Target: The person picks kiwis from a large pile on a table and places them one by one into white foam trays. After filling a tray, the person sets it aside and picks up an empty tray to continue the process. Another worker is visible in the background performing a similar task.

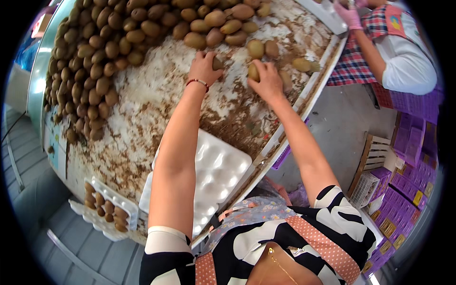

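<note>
My left hand [203, 70] reaches over the dirt-covered table, its fingers and thumb around a kiwifruit [217, 64] that is partly hidden. To its right, my right hand [268, 81] grips a yellowish-brown kiwifruit [253, 73]. Another kiwifruit [285, 80] lies against the outer side of that hand. Just beyond are two loose kiwifruit, one greenish [255, 48] and one browner [271, 49]. A white moulded tray [222, 160] with round hollows lies in front of my body, partly covered by my left forearm.
A large heap of kiwifruit [103, 53] covers the table's far left. An open white carton [133, 210] holding several brown fruits sits at the lower left. A raised rim [302, 103] runs along the right edge. Another person's pink-gloved hand [349, 16] shows top right; purple crates [395, 210] stand below.
</note>
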Tool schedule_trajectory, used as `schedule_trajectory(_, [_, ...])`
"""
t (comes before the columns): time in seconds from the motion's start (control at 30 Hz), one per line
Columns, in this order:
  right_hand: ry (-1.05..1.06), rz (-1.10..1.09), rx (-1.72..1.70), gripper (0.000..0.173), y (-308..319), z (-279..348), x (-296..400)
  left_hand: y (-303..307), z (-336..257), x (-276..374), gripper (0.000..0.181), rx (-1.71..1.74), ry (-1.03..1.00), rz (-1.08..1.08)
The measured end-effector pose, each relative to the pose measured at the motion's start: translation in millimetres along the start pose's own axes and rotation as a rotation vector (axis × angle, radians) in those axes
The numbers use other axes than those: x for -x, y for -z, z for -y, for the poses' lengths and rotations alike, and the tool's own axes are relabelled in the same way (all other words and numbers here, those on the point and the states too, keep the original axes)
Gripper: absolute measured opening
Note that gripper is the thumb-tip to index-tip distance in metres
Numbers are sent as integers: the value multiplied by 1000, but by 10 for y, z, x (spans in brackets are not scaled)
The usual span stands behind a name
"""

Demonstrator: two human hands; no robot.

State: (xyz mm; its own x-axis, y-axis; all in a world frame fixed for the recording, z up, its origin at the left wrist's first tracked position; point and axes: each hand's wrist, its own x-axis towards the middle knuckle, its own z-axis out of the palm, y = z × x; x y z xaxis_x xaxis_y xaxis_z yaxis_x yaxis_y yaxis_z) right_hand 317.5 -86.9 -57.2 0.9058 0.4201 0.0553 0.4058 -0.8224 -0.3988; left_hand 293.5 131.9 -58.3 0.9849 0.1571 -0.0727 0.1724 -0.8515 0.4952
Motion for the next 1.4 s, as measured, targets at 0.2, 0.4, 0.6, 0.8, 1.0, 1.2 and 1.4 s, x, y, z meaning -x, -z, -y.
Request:
schedule_trajectory(0.2, [41, 154, -577, 59, -35, 311, 310, 541, 223, 1097, 58, 545, 132, -331])
schedule_trajectory(0.4, [558, 180, -701, 62, -324, 1230, 691, 618, 372, 2841, 56, 276, 360, -446])
schedule_trajectory(0.6, [815, 1, -306, 48, -555, 1606, 722, 214, 19, 3268, 57, 151, 433, -422])
schedule_trajectory(0.8, [448, -294, -285, 27, -228, 611, 45, -15, -63, 3230, 56, 109, 392, -469])
schedule_trajectory(1.0, [174, -35, -356, 24, 76, 158, -340, -15, -80, 3245, 57, 66, 354, -491])
schedule_trajectory(1.2, [617, 199, -560, 30, -317, 1303, 318, -127, -32, 3251, 60, -43, 477, -499])
schedule_trajectory(1.4, [747, 234, -503, 22, -970, 1852, 379, -108, -116, 3198, 55, 52, 645, -581])
